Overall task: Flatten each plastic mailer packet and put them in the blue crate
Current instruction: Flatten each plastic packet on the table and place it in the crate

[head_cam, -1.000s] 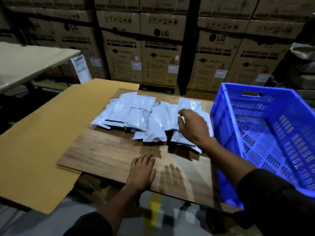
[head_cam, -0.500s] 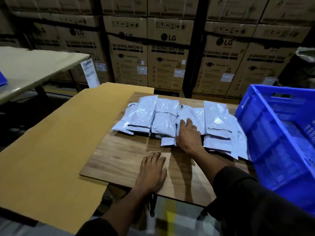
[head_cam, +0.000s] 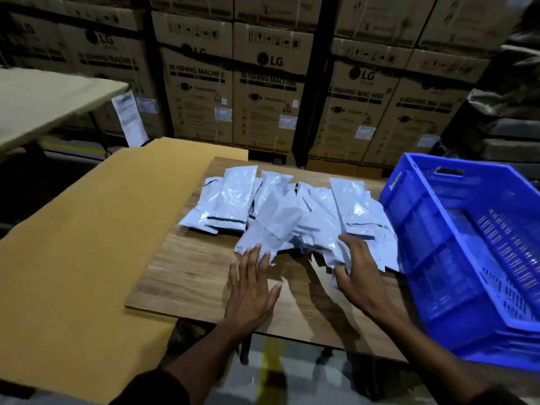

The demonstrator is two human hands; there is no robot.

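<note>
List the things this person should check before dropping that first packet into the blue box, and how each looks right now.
1. Right hand grips a mailer packet: ok.
2. Left hand flat, fingertips on that packet's edge: ok.
3. Packet flattened: not ok, it looks crumpled.
4. Only one packet gripped: cannot tell, the pile overlaps.
5. Blue crate beside the right hand, open: ok.
6. Crate's contents: cannot tell.

Blue crate (head_cam: pixel 455 244) cut off at right

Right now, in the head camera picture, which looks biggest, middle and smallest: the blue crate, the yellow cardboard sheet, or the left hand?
1. yellow cardboard sheet
2. blue crate, cut off by the frame edge
3. left hand, clearly smallest
</note>
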